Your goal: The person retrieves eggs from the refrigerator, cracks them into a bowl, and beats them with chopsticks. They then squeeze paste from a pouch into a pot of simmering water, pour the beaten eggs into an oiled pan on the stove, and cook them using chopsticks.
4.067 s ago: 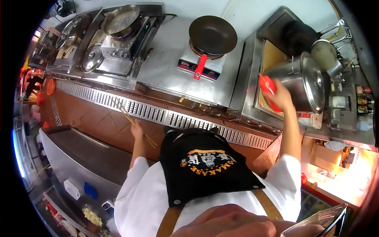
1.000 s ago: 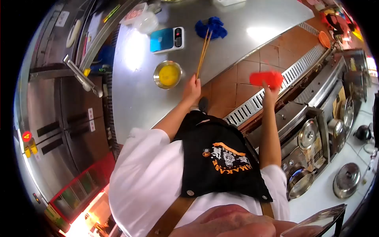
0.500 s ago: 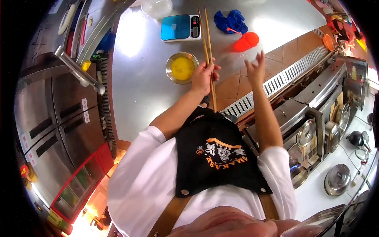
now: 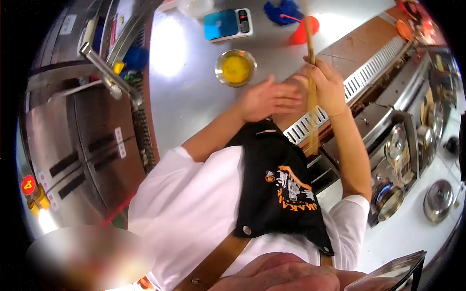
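My right hand (image 4: 327, 87) is closed round long wooden chopsticks (image 4: 310, 48), which are blurred and point up and down the view. Just left of it is my left hand (image 4: 272, 99), its fingers stretched out towards the chopsticks, holding nothing. A steel bowl (image 4: 219, 72) with yellow liquid (image 4: 235, 69) stands on the metal table (image 4: 184, 106), above my left hand. Beyond the bowl lies a kitchen scale (image 4: 228, 24) with a blue top. A red squeeze bottle (image 4: 306, 30) stands at the table's far side, beside a crumpled blue cloth (image 4: 284, 12).
Stoves with a pan (image 4: 391, 203) and a lid (image 4: 395, 143) line the right side. Another lid (image 4: 439, 201) lies on a white surface. A floor grate (image 4: 374, 68) runs between table and stoves. Steel cabinets (image 4: 104, 121) are at the left, near a metal tap-like fixture (image 4: 104, 70).
The chopsticks have passed from my left hand to my right hand. Earlier, my right hand let go of the red bottle on the table. The view has shifted slightly.
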The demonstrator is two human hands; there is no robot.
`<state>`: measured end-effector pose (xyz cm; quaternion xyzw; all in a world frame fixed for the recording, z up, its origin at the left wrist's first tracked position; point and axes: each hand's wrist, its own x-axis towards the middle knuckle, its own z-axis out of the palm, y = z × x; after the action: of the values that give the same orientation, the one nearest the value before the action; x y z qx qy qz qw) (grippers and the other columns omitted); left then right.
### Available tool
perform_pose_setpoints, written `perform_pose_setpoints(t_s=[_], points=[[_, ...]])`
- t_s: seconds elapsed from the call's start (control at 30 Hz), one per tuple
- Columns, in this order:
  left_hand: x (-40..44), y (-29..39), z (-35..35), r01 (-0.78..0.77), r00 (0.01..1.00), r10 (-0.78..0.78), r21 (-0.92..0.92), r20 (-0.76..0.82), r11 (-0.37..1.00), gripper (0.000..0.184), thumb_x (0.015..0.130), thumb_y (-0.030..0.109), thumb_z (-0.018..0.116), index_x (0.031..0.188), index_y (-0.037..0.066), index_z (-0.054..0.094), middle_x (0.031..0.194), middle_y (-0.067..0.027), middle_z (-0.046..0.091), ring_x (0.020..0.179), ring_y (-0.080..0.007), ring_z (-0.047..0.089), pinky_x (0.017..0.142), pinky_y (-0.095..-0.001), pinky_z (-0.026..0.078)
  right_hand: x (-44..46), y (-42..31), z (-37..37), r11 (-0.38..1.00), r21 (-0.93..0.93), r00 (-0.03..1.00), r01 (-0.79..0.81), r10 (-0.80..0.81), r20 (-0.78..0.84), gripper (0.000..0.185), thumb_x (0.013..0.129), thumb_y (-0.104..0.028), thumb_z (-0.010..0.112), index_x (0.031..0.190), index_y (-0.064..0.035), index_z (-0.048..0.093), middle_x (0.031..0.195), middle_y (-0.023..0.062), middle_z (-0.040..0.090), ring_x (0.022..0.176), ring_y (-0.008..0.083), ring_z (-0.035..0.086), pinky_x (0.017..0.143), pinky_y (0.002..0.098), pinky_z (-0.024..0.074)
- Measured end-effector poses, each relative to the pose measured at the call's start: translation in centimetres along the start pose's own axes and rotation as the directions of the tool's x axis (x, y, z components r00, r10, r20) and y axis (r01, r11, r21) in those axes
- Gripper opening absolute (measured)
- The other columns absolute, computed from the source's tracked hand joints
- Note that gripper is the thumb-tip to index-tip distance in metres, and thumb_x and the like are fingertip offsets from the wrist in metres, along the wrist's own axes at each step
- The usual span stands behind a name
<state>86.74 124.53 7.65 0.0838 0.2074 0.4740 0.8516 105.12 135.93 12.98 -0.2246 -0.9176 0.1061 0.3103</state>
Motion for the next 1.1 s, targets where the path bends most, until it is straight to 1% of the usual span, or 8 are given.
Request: perform_pose_setpoints(t_s=[0.1, 0.17, 0.2, 0.33, 0.5, 0.63, 0.73, 1.1], points=[[-2.1, -2.9, -10.1, 0.204, 0.854, -0.112, 0.129, -0.507, 0.970, 0.050, 0.094, 0.044, 0.046, 0.119, 0.001, 0.047, 0.112, -0.0203, 0.057, 0.111, -0.0328, 0.055, 0.093, -0.0465, 0.046, -7.3, -1.4, -1.8, 0.952, -0.092, 0.933, -0.291, 0.262, -0.248, 0.027, 0.071, -0.021, 0.077, 0.087, -0.0081, 0.060, 0.095, 0.0121, 0.063, 0.083, 0.0307, 0.061, 0.070, 0.0357, 0.0511], [-3.0, -3.7, -16.4, 0.017, 0.648, 0.183, 0.254, -0.739, 0.967, 0.045, 0.091, 0.040, 0.055, 0.115, 0.003, 0.047, 0.100, -0.0157, 0.058, 0.100, -0.0284, 0.059, 0.085, -0.0447, 0.050, -15.1, -2.6, -3.2, 0.848, -0.099, 0.782, -0.520, 0.427, -0.454, 0.027, 0.074, -0.012, 0.075, 0.095, -0.0062, 0.059, 0.094, 0.0112, 0.064, 0.080, 0.0251, 0.061, 0.071, 0.0317, 0.0503], [-3.5, -2.8, -19.0, -0.109, 0.638, 0.244, 0.227, -0.730, 0.968, 0.039, 0.090, 0.034, 0.057, 0.112, 0.003, 0.046, 0.096, -0.0141, 0.057, 0.092, -0.0270, 0.060, 0.080, -0.0428, 0.052, -19.3, -4.7, -3.9, 0.650, 0.255, 0.497, -0.716, 0.730, -0.468, 0.022, 0.079, -0.010, 0.071, 0.095, -0.0048, 0.059, 0.094, 0.0062, 0.063, 0.081, 0.0168, 0.059, 0.071, 0.0271, 0.0486], [-3.9, 0.1, -20.2, -0.308, 0.491, 0.417, 0.295, -0.765, 0.905, 0.028, 0.087, 0.014, 0.060, 0.107, 0.003, 0.044, 0.092, -0.0152, 0.056, 0.078, -0.0271, 0.062, 0.066, -0.0379, 0.055, -41.6, -15.0, -2.3, 0.356, 0.529, -0.018, -0.770, 0.817, -0.576, 0.009, 0.089, -0.007, 0.060, 0.095, -0.0019, 0.056, 0.091, 0.0067, 0.060, 0.086, 0.0147, 0.056, 0.079, 0.0268, 0.0466], [-3.3, 1.5, -21.7, -0.240, 0.478, 0.591, 0.551, -0.650, 0.799, 0.021, 0.080, 0.002, 0.058, 0.098, -0.001, 0.047, 0.080, -0.0169, 0.060, 0.060, -0.0259, 0.062, 0.050, -0.0341, 0.053, -50.2, -38.4, 1.5, 0.220, 0.570, -0.167, -0.791, 0.820, -0.548, 0.021, 0.096, -0.025, 0.050, 0.093, -0.0041, 0.050, 0.080, 0.0068, 0.057, 0.071, 0.0127, 0.053, 0.064, 0.0252, 0.0443], [-1.7, 2.8, -25.6, 0.111, 0.530, 0.741, 0.901, -0.411, 0.420, 0.013, 0.075, 0.004, 0.065, 0.086, -0.001, 0.062, 0.076, -0.0115, 0.064, 0.062, -0.0204, 0.063, 0.051, -0.0322, 0.052, -47.1, -49.0, 4.5, 0.081, 0.800, -0.627, -0.594, 0.577, -0.524, 0.018, 0.094, -0.022, 0.050, 0.086, -0.0057, 0.053, 0.077, 0.0060, 0.058, 0.068, 0.0123, 0.050, 0.064, 0.0263, 0.0422], [-1.3, -0.7, -20.3, -0.069, 0.804, 0.531, 0.845, -0.268, 0.530, 0.010, 0.077, 0.004, 0.066, 0.087, 0.000, 0.064, 0.075, -0.0078, 0.063, 0.056, -0.0171, 0.058, 0.054, -0.0275, 0.050, -47.7, -53.5, 7.1, 0.053, 0.815, -0.706, -0.577, 0.469, -0.530, 0.020, 0.093, -0.022, 0.051, 0.085, -0.0052, 0.058, 0.078, 0.0046, 0.060, 0.068, 0.0121, 0.053, 0.065, 0.0270, 0.0441], [8.4, -33.5, 5.0, 0.196, 0.949, -0.315, 0.830, -0.026, 0.522, 0.020, 0.085, 0.010, 0.062, 0.101, 0.008, 0.050, 0.090, -0.0053, 0.058, 0.076, -0.0199, 0.056, 0.063, -0.0297, 0.043, -45.7, -60.9, 7.0, 0.293, 0.841, -0.826, -0.455, 0.213, -0.521, 0.015, 0.088, -0.012, 0.043, 0.098, -0.0047, 0.050, 0.074, 0.0021, 0.051, 0.066, 0.0092, 0.044, 0.062, 0.0226, 0.0370]])
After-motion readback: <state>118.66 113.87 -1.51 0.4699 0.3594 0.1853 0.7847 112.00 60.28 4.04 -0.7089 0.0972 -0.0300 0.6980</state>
